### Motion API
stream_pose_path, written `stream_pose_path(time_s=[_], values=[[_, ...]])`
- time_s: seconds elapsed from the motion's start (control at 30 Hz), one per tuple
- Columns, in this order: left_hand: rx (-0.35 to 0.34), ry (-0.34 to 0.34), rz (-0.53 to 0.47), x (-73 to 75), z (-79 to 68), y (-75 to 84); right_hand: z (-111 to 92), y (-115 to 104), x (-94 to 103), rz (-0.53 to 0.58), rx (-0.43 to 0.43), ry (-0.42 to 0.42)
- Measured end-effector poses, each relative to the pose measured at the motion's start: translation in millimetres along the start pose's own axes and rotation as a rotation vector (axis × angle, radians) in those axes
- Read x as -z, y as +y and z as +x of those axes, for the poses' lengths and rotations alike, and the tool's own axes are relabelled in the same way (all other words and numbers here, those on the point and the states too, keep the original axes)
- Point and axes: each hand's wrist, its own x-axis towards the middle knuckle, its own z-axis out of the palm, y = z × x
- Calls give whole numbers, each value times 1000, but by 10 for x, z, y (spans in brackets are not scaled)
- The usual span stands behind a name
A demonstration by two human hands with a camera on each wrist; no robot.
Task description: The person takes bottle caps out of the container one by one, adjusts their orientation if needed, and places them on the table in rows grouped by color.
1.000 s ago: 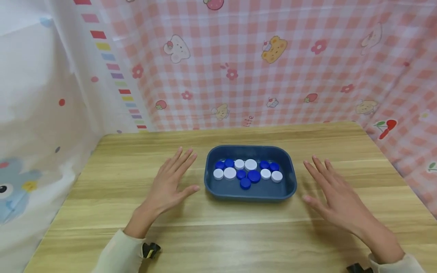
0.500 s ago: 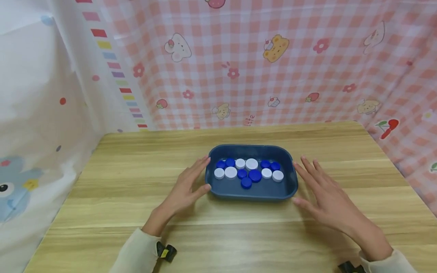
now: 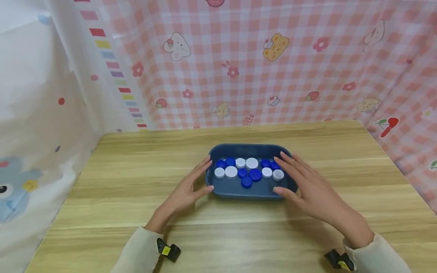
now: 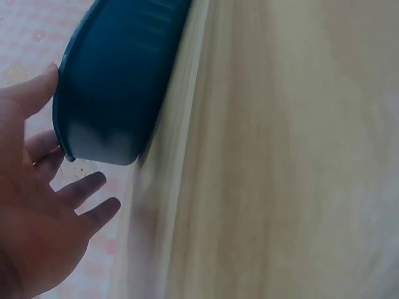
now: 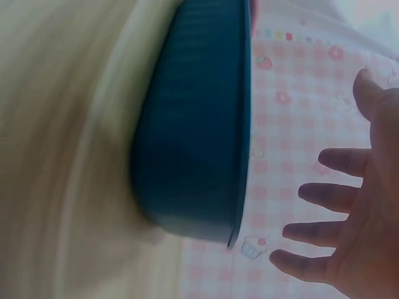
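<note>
A dark blue oval-cornered tray (image 3: 263, 191) stands on the table with several round bottle caps in it, some white (image 3: 231, 172) and some blue (image 3: 255, 175). At the tray's left end is my left hand (image 3: 184, 193), thumb and fingertips right at the rim, fingers loosely spread. The left wrist view has the thumb (image 4: 38, 90) against the edge of the tray. My right hand (image 3: 315, 195) is held over the tray's right end with fingers apart, overlapping the rightmost caps in the head view. In the right wrist view, its fingers (image 5: 327, 196) stand clear of the tray wall (image 5: 193, 124).
The tray sits toward the back of a wood-grain table (image 3: 239, 235). A pink checked curtain (image 3: 205, 76) hangs right behind the table, and a white printed cloth (image 3: 41, 113) hangs along the left side. Black cameras (image 3: 168, 250) are strapped at both wrists.
Both hands have moved inward to the tray from its two sides. The left reached the left rim; the right has come in over the right end. Tray and caps have stayed in place.
</note>
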Motion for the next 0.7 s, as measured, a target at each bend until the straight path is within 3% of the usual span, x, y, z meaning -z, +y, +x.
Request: stream_pose_path(time_s=[0.2,0.37,0.47,0.7], values=[[22,-3,-124,-23,-7,-29,145,-121,32,17,0,-44],[62,7,-266,-7,-24,68,213,-213,18,-5,8,-61],[45,18,-328,4,-27,114,244,-262,0,-7,25,-65],[-8,22,-329,-60,-2,-158,426,-327,-87,37,18,-55]])
